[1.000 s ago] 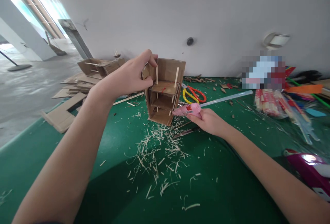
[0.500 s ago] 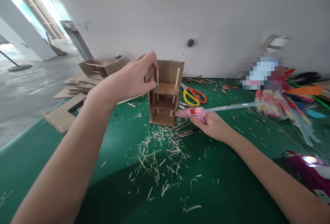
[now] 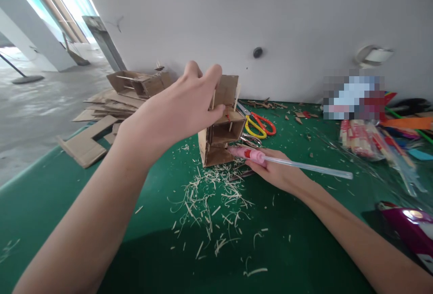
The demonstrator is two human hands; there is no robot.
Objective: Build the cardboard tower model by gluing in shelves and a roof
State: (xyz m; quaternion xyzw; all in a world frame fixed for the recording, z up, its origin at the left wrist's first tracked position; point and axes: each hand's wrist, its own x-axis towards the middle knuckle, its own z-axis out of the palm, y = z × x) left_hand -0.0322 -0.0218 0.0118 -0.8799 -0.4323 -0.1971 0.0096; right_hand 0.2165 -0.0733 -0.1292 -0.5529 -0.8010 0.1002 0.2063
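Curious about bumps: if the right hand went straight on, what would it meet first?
Likely the cardboard structure, reached by the pink glue gun in the right hand, though depth is unclear.

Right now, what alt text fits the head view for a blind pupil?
A left hand grips a tiered cardboard structure while the right hand holds a pink glue gun at the lowest compartment. Pale shavings litter the green tabletop.

cardboard box (image 3: 221, 134): matt | glue gun (image 3: 251, 153): smooth plastic | shavings (image 3: 217, 176): wood | tabletop (image 3: 155, 204): smooth, glossy
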